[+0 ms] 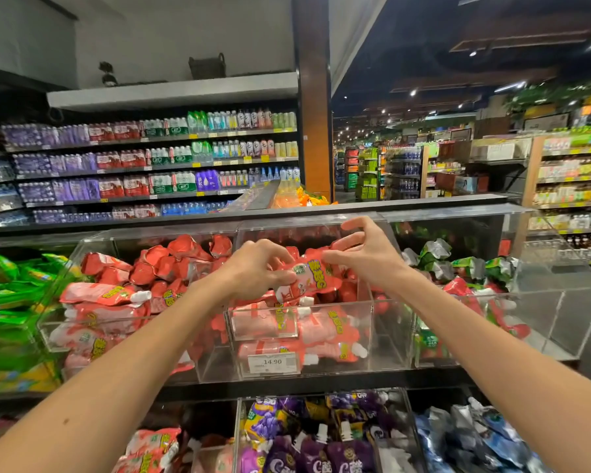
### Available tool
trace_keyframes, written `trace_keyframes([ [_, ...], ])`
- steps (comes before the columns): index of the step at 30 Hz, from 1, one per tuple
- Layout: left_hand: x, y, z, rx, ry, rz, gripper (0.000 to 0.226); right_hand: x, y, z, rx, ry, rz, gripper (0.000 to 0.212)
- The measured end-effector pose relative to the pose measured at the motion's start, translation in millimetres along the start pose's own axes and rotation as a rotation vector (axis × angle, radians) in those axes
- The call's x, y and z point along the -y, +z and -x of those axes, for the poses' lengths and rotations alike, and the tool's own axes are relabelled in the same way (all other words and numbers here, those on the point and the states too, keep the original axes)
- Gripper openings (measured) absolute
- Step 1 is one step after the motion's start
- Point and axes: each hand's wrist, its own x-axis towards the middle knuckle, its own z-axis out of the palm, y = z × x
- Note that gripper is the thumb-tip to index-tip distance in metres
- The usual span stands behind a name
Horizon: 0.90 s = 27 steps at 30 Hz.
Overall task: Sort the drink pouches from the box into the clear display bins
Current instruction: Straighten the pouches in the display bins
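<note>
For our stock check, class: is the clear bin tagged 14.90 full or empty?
Mostly full: red spouted pouches are stacked in the bin from its floor to about its front wall's top.

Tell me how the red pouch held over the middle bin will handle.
Probably floppy: the red drink pouch creases between the left hand and right hand, both gripping it. Likely slippery, given its glossy film. Its flat shape should not roll.

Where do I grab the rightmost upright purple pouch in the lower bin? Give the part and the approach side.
Pinch the purple pouch at its white spout, coming down from above. It stands upright with the spout topmost and free, while neighbouring pouches crowd its sides and the clear bin appears to wall off its front.
</note>
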Motion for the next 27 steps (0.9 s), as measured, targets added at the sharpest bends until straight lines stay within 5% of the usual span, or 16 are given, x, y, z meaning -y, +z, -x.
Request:
trace_keyframes([
  [5, -17, 30, -15, 0.023, 0.02, -0.153, 0.032, -13, -12, -16, 0.106, -0.167, 0.662, 0.012],
  [14, -15, 61, -40, 0.136, 0.083, -0.429, 0.023, -17, 9, -1, 0.185, -0.316, 1.319, 0.014],
  [22, -23, 53, -45, 0.287, 0.068, -0.356, 0.022, -21, 0, 6, 0.202, -0.326, 1.204, 0.018],
  [27, -32, 42, -26, 0.058, 0.051, -0.139, 0.017, -23, -26, 39, 0.04, -0.348, 0.823, 0.025],
])
